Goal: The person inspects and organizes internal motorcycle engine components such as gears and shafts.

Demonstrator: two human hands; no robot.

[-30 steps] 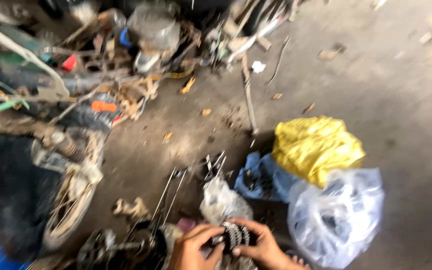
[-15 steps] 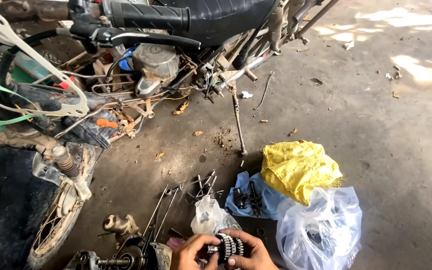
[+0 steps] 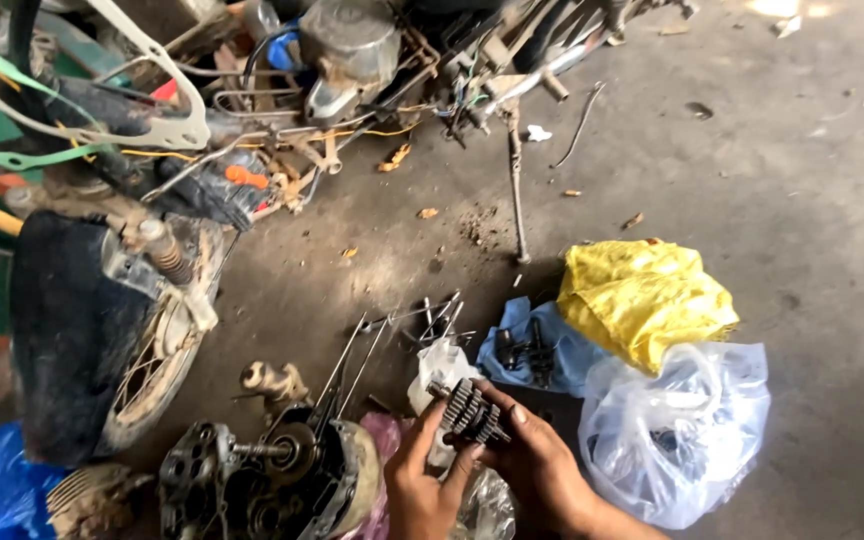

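Note:
My left hand [image 3: 420, 482] and my right hand [image 3: 534, 464] together hold a dark metal gear cluster on a shaft [image 3: 470, 410] low in the middle of the view. The left fingers support it from below and the left. The right fingers wrap it from the right. Just behind the gears lies a small crumpled clear bag [image 3: 442, 364]. An opened engine case [image 3: 262, 478] with gears and a shaft inside sits on the floor left of my hands.
A motorcycle wheel and dark fender [image 3: 102, 340] stand at left, with the stripped frame and engine [image 3: 352, 50] behind. A yellow bag [image 3: 642, 300], a blue bag with small parts [image 3: 527, 348] and a clear plastic bag [image 3: 682, 430] lie on the concrete floor at right.
The view has dropped lower and closer. The gear cluster has tilted and my hands have shifted around it, still holding it.

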